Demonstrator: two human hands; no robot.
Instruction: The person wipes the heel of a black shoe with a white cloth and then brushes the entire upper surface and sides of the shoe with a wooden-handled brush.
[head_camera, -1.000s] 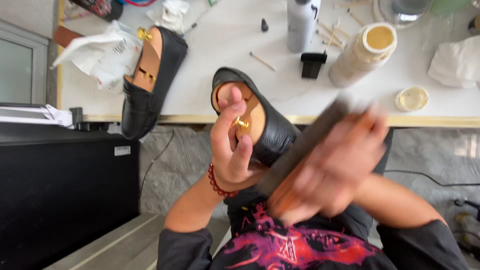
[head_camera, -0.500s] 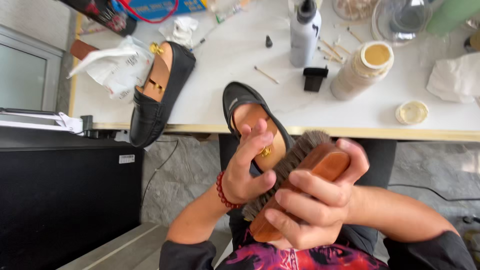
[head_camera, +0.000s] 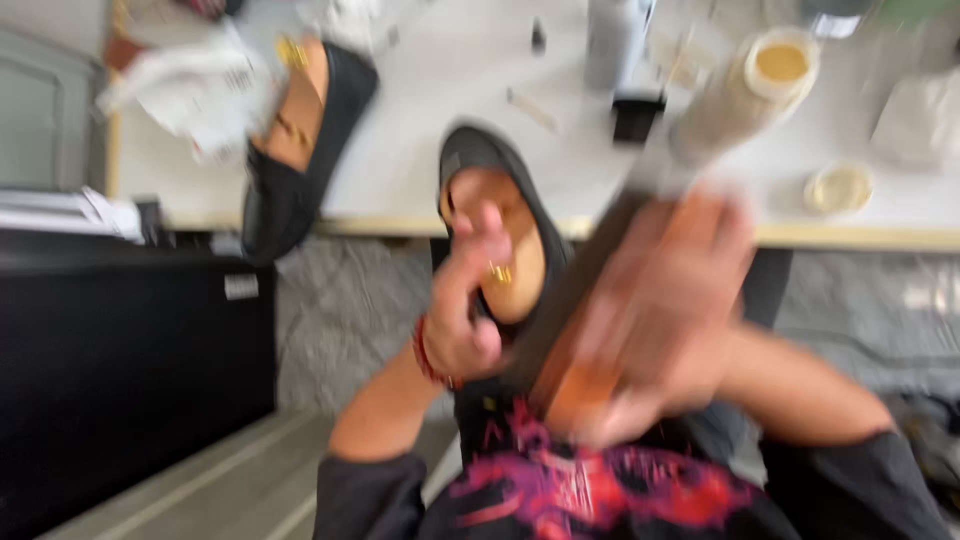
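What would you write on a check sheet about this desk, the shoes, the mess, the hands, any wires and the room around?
Surface: white table with a pale wooden edge.
Job's things: black shoe with a tan inside, held up in front of the table; wooden brush against its side, blurred.
Clutter: second black shoe at the table edge, crumpled paper, open jar, round lid, white bottle, small black block.
Hands: left hand inside the shoe; right hand grips the brush.
Cables: nothing seen.
Surroundings: black cabinet, grey floor.
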